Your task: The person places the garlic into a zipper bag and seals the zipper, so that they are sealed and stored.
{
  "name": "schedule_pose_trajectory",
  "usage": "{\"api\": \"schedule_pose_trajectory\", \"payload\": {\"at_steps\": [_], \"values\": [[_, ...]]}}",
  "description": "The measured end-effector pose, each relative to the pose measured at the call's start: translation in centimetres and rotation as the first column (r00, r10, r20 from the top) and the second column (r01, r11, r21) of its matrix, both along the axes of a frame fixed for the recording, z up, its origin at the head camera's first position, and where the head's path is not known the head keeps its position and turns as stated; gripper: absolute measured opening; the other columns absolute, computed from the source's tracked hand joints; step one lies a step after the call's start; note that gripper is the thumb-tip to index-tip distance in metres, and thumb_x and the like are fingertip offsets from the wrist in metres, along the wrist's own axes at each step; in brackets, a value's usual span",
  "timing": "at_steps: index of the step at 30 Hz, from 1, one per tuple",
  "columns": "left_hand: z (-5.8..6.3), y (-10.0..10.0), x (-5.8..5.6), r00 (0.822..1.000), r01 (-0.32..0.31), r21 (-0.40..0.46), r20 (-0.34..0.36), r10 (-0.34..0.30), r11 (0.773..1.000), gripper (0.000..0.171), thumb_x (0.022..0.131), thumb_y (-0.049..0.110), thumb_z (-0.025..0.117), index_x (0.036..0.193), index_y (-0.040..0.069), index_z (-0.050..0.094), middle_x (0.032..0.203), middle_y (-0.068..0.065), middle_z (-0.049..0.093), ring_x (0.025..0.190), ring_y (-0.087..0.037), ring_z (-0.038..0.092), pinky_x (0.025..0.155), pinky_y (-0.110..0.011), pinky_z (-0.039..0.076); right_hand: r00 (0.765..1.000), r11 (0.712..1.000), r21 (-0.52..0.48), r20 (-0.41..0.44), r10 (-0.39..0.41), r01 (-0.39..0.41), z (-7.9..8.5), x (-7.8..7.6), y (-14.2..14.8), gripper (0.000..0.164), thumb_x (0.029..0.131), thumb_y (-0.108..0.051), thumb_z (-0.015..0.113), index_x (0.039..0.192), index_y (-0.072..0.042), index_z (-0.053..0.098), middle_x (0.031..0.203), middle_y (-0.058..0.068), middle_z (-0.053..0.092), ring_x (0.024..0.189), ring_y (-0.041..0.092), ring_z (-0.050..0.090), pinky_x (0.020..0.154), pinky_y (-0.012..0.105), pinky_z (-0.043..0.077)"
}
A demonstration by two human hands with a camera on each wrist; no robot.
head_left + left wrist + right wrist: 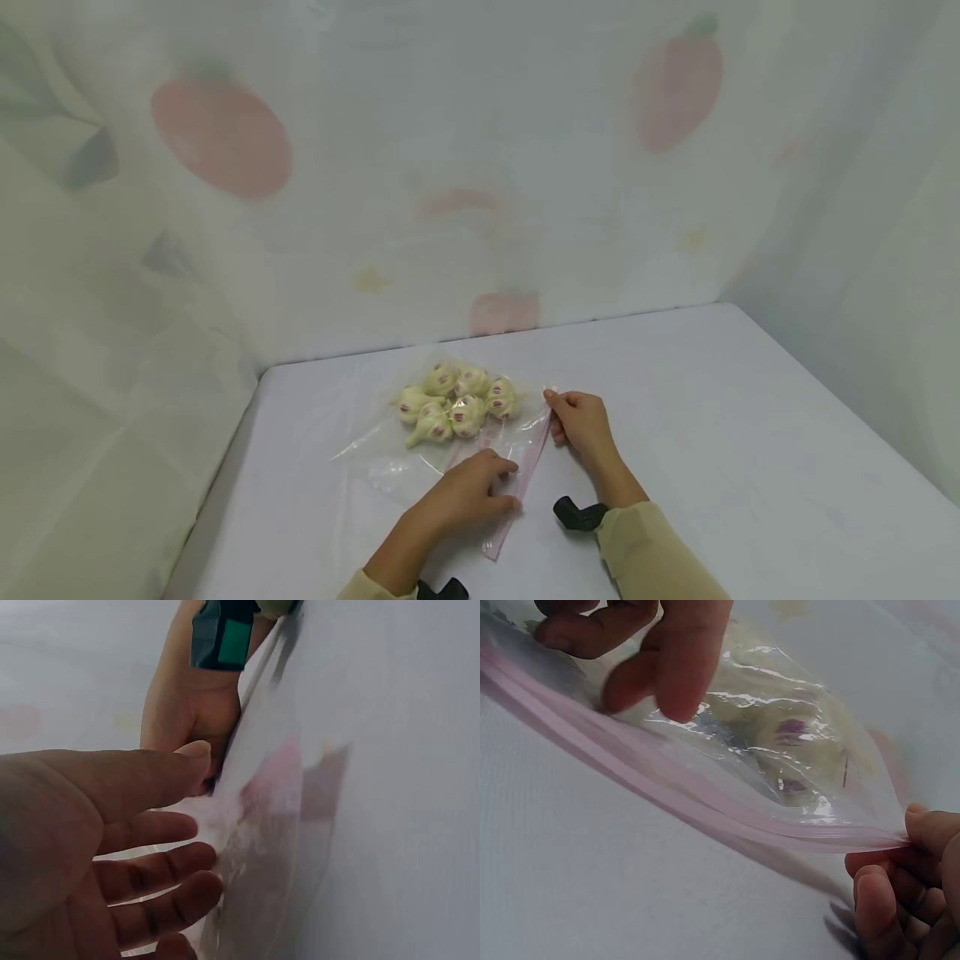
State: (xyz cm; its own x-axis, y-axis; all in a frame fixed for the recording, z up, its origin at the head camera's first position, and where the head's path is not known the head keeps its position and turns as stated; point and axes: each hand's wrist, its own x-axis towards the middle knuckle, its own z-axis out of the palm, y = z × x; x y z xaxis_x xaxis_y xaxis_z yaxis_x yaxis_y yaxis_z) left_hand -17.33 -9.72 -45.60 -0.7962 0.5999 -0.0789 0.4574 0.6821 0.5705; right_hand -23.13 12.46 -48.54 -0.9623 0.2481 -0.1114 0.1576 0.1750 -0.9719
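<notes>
A clear zip bag (390, 471) lies on the white table with several pale garlic bulbs (467, 415) inside, each marked with purplish patches. Its pink zip strip (690, 799) runs along the side nearest my hands. Between thumb and fingers, my right hand (583, 423) pinches the far end of that strip. My left hand (468, 493) hovers over the bag near the strip's middle, its fingers loosely spread and holding nothing. In the left wrist view the left fingers (161, 859) are apart from the strip. Part of the bag is hidden beneath the left hand.
The white table (712, 433) extends to the right of the bag. Pale curtains (480, 167) printed with fruit hang behind and at both sides. A black wrist mount (579, 514) sits at the right wrist, another (444, 590) at the left.
</notes>
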Motion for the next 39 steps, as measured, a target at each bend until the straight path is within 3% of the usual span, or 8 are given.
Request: {"api": "schedule_pose_trajectory", "payload": {"at_steps": [4, 8, 12, 17, 21, 26, 31, 39], "values": [[0.7, 0.3, 0.3, 0.996, 0.073, 0.034, 0.04, -0.074, 0.997, 0.037, 0.085, 0.033, 0.076, 0.117, 0.015, 0.07, 0.091, 0.013, 0.062, 0.079, 0.0, 0.053, 0.072, -0.022, 0.047, 1.0, 0.999, -0.052, -0.01, -0.008, 0.007, 0.0, 0.0, -0.3, 0.038, 0.095, -0.035, 0.066, 0.084, 0.002, 0.068, 0.055, 0.004, 0.056, 0.042, 0.012, 0.054, 0.044, 0.027, 0.049], [2.4, 0.6, -0.3, 0.995, 0.097, 0.131, -0.01, -0.097, 0.987, 0.026, 0.092, 0.028, 0.069, 0.116, 0.017, 0.071, 0.084, 0.017, 0.063, 0.073, 0.002, 0.054, 0.066, -0.019, 0.047, 1.0, 0.994, -0.108, -0.027, 0.001, -0.004, 0.0, 0.0, -0.6, 0.039, 0.096, -0.035, 0.064, 0.088, 0.004, 0.066, 0.058, 0.004, 0.057, 0.043, 0.013, 0.054, 0.044, 0.027, 0.049], [4.7, 0.9, -2.6, 0.987, 0.092, 0.213, -0.148, -0.061, 0.973, 0.021, 0.096, 0.024, 0.065, 0.115, 0.017, 0.071, 0.091, 0.012, 0.067, 0.078, -0.002, 0.057, 0.069, -0.021, 0.049, 0.999, 0.987, -0.156, -0.046, 0.016, -0.023, 0.8, 0.3, -0.7, 0.04, 0.098, -0.031, 0.062, 0.092, 0.008, 0.062, 0.059, 0.005, 0.056, 0.045, 0.013, 0.054, 0.043, 0.027, 0.048], [6.4, 2.3, -7.1, 0.969, 0.023, 0.226, -0.246, 0.034, 0.974, 0.022, 0.097, 0.025, 0.063, 0.115, 0.015, 0.071, 0.105, 0.004, 0.071, 0.095, -0.01, 0.065, 0.081, -0.029, 0.052, 0.999, 0.984, -0.178, -0.035, 0.011, -0.017, 0.6, 0.0, -0.8, 0.031, 0.098, -0.025, 0.062, 0.098, 0.006, 0.064, 0.058, 0.004, 0.056, 0.045, 0.013, 0.052, 0.043, 0.026, 0.047], [5.9, 3.7, -9.9, 0.973, -0.027, 0.207, -0.218, 0.073, 0.978, 0.028, 0.1, 0.028, 0.059, 0.123, 0.014, 0.067, 0.122, 0.0, 0.068, 0.118, -0.017, 0.061, 0.097, -0.038, 0.049, 0.998, 0.978, -0.206, -0.062, 0.026, -0.038, -0.5, -0.2, -1.2, 0.027, 0.097, -0.022, 0.064, 0.106, 0.003, 0.065, 0.058, 0.002, 0.056, 0.045, 0.011, 0.05, 0.042, 0.024, 0.045], [4.2, 5.4, -11.9, 0.982, -0.05, 0.128, -0.177, 0.073, 0.991, 0.034, 0.103, 0.028, 0.053, 0.133, 0.016, 0.06, 0.138, 0.0, 0.059, 0.132, -0.019, 0.051, 0.107, -0.039, 0.042, 0.996, 0.969, -0.239, -0.081, 0.049, -0.067, -0.7, 0.1, -1.7, 0.024, 0.097, -0.013, 0.06, 0.115, 0.004, 0.062, 0.058, 0.001, 0.054, 0.045, 0.011, 0.049, 0.041, 0.024, 0.045], [3.1, 6.2, -12.7, 0.982, -0.039, 0.048, -0.183, 0.047, 0.998, 0.034, 0.103, 0.025, 0.052, 0.134, 0.014, 0.06, 0.138, -0.002, 0.059, 0.131, -0.021, 0.052, 0.108, -0.04, 0.042, 0.992, 0.965, -0.244, -0.104, 0.074, -0.098, -0.6, 0.4, -2.1, 0.025, 0.099, -0.01, 0.056, 0.12, 0.002, 0.059, 0.058, 0.003, 0.053, 0.044, 0.012, 0.048, 0.041, 0.025, 0.044], [3.4, 6.1, -13.3, 0.988, -0.006, -0.034, -0.157, 0.001, 0.999, 0.027, 0.099, 0.025, 0.059, 0.121, 0.013, 0.069, 0.12, -0.001, 0.069, 0.114, -0.019, 0.062, 0.099, -0.038, 0.048, 0.99, 0.976, -0.189, -0.113, 0.089, -0.109, 0.2, 0.8, -2.5, 0.032, 0.099, -0.012, 0.056, 0.129, -0.004, 0.055, 0.06, 0.004, 0.053, 0.044, 0.014, 0.049, 0.042, 0.025, 0.045]]}}
